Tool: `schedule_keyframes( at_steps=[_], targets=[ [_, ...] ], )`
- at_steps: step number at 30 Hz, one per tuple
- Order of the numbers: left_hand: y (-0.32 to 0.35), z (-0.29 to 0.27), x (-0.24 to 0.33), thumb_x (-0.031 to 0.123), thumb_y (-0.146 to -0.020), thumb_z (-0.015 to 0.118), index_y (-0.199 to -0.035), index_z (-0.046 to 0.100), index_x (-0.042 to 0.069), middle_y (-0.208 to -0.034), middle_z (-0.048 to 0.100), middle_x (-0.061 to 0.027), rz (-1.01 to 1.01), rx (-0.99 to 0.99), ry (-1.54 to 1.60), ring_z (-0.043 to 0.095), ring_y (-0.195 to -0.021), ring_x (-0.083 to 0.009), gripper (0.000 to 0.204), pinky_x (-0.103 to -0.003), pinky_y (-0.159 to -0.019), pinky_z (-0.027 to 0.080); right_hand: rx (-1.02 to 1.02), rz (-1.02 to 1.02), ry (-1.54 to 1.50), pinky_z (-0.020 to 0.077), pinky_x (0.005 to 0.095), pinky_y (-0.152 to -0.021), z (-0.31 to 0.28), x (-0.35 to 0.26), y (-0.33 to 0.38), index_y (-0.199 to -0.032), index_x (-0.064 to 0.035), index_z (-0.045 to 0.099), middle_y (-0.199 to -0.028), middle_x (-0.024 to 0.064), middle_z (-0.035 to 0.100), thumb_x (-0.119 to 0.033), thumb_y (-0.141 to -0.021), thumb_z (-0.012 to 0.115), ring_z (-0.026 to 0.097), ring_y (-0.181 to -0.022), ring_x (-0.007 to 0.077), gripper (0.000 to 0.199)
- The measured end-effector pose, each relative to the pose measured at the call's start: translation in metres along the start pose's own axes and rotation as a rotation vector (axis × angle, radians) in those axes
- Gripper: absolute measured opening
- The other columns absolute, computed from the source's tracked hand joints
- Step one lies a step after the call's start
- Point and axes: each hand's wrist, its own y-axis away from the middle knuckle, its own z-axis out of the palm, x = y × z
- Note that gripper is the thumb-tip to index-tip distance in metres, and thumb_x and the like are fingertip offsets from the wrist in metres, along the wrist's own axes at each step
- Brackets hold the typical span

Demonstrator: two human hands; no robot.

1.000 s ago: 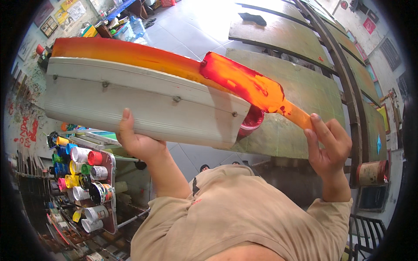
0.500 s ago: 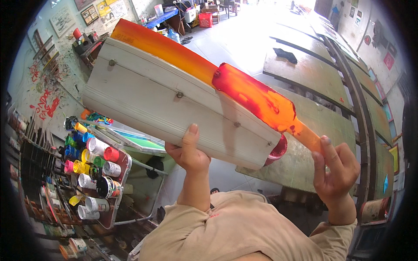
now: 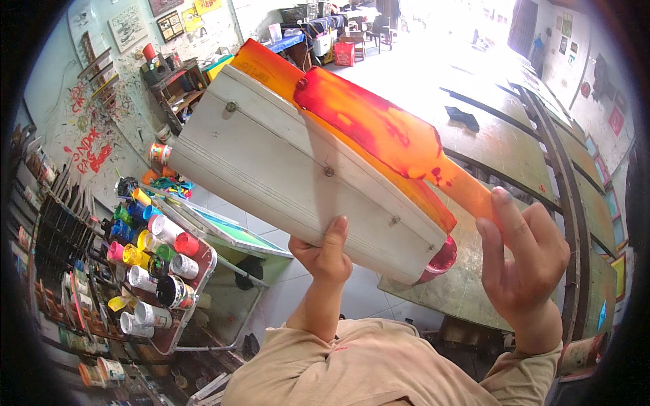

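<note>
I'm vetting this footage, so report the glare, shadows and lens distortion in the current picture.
In the head view, strong glare bleaches the far floor; in the head view, a soft dark band, apparently a shadow, crosses the long grey tool above the left hand; in the head view, fisheye distortion bows the dark rail at right, and black fills the corners.

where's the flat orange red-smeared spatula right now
In the head view, above and right of centre: the flat orange spatula is in the right hand, its blade overlapping the long grey orange-edged squeegee.
</note>
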Motion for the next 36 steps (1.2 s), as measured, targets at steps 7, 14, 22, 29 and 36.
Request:
schedule_keyframes(
  at_steps=[7,14,22,29,36],
  targets=[
    [-0.005,-0.007,-0.007,0.004,-0.066,0.061,-0.103,0.048,-0.004,-0.1,0.052,-0.0136,0.026,-0.087,-0.126,0.054,-0.089,-0.0208,0.04,-0.031,-0.076,0.047,0.028,-0.04,-0.024,0.038,0.0256,-0.047,0.001,-0.002,-0.041,-0.099,0.0018,0.061,-0.067,0.0115,0.054,-0.006,-0.077,0.063,0.052,-0.055,0.0163,0.024],
    [-0.017,-0.014,-0.002,0.01,-0.07,0.059,-0.104,0.051,-0.004,-0.098,0.054,-0.0126,-0.083,0.065,-0.049,0.055,-0.087,-0.0202,0.037,-0.033,-0.075,0.047,0.103,0.366,-0.392,0.0422,0.0223,-0.059,0.028,0.055,-0.016,-0.102,0.001,0.061,-0.084,0.0052,0.063,-0.025,-0.084,0.059,0.055,-0.073,0.0087,0.031],
    [-0.037,-0.053,0.006,0.023,-0.079,0.052,-0.111,0.045,-0.004,-0.105,0.051,-0.0148,-0.141,0.2,-0.11,0.052,-0.095,-0.0288,0.042,-0.042,-0.084,0.042,-0.285,1.215,-0.9,0.0348,0.0185,-0.05,0.02,0.122,0.16,-0.089,-0.0036,0.061,-0.063,-0.0038,0.05,-0.021,-0.084,0.058,0.045,-0.056,0.0045,0.019],
    [-0.037,-0.084,0.006,0.02,-0.079,0.052,-0.116,0.044,-0.003,-0.109,0.051,-0.0139,-0.131,0.305,-0.184,0.05,-0.1,-0.0265,0.044,-0.038,-0.086,0.04,-0.386,1.392,-1.025,0.0395,0.0206,-0.048,-0.005,0.128,0.24,-0.092,-0.0019,0.06,-0.069,0.0017,0.058,-0.014,-0.082,0.059,0.05,-0.056,0.0068,0.016],
    [-0.027,-0.111,0.006,0.017,-0.08,0.053,-0.112,0.048,-0.003,-0.108,0.052,-0.0131,-0.034,0.312,-0.183,0.05,-0.1,-0.0247,0.038,-0.037,-0.085,0.039,-0.314,1.166,-0.975,0.0434,0.0236,-0.061,-0.004,0.138,0.262,-0.097,0.0016,0.062,-0.085,0.0065,0.058,-0.003,-0.082,0.057,0.053,-0.07,0.0124,0.017]
  ],
)
